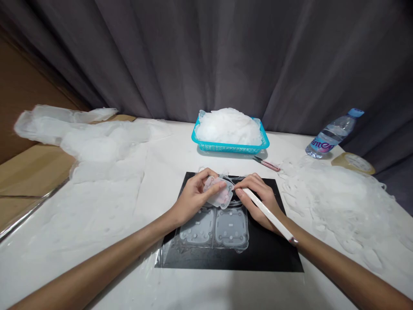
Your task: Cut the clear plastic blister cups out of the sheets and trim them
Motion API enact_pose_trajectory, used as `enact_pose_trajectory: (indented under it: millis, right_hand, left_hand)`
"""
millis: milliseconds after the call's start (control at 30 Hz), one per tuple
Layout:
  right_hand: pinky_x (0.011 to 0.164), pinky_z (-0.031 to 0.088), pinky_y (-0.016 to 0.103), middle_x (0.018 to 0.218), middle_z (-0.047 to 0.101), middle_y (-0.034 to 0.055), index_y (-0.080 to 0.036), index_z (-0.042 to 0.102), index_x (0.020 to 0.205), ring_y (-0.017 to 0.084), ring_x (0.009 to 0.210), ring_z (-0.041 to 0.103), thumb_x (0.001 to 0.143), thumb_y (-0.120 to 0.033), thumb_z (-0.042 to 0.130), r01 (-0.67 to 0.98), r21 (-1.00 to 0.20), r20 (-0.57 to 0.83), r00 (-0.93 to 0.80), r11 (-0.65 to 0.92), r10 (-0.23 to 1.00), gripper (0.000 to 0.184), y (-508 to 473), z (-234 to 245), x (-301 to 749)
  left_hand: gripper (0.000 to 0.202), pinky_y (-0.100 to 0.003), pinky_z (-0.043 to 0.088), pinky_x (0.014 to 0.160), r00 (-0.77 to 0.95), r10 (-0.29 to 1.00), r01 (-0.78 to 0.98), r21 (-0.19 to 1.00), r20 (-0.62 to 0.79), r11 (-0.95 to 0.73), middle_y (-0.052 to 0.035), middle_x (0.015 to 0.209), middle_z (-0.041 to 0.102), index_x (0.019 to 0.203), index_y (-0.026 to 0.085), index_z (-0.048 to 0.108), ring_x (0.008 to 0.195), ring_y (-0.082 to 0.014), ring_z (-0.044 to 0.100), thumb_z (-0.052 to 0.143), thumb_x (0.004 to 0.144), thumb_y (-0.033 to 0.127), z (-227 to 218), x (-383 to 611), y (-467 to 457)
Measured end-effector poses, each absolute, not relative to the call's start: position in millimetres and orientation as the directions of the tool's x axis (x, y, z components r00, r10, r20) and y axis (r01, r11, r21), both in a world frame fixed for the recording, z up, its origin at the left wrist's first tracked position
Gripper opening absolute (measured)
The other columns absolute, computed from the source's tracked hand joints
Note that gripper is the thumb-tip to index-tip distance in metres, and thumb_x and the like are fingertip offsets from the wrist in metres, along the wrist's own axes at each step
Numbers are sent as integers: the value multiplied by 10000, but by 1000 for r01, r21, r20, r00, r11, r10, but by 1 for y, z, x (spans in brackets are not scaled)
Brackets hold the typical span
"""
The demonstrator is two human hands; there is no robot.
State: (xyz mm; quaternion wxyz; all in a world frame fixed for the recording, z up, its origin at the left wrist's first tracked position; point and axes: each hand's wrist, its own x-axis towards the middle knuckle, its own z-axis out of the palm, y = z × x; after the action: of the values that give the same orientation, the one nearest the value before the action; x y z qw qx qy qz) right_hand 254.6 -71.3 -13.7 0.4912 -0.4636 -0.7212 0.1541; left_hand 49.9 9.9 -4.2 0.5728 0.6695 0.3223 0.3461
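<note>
Nearest, bare white tabletop (258,292), then a black mat (271,256) lying flat on it. Toward the mat's near left, a translucent moulded sheet (197,224) of squarish panels, two showing side by side, with small holes and ragged clear film along the near edge.

Just beyond, above the sheet's far part: left hand (196,189) closed, thumb on top and fingers beneath, pinching a loose translucent piece (227,196) with rounded corners. Right hand (258,196) closed in a pen-like grip round a slim white-handled tool (269,214); handle slants back over the wrist, working end at the piece's right edge. Whether the tip touches, cannot tell.

Off to the right, a spread heap of clear scraps (348,204); to the left, layered translucent sheets (100,140), partly over brown cardboard (38,165). Past the mat's far edge, small pink-handled snips (267,164). Tape roll (353,162) behind the scraps. Farther, a blue basket (232,148) heaped with whitish pieces (229,127); to its right, a labelled water bottle (334,135), upright but slanted in view. Farthest, grey curtain (206,51).
</note>
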Motion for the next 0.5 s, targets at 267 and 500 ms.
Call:
enact_pose_trajectory:
  millis: [267,500]
  right_hand:
    - [805,449,390,838,657,26,-230,661,948,203,818,582,997,-190,602,503,-694,543,-104,515,833,86,-71,-13,254]
    - [813,432,358,814,630,8,-228,665,878,189,810,570,1006,-258,623,396,-832,418,-12,388,908,138,-67,-12,257]
  left_hand:
    - [309,-195,352,513,557,826,76,986,82,-150,53,686,562,866,179,608,561,-88,458,740,907,455,0,50,8]
    - [389,-175,367,485,604,797,91,993,0,-69,61,624,469,869,175,631,532,-85,421,642,957,554,-5,47,12]
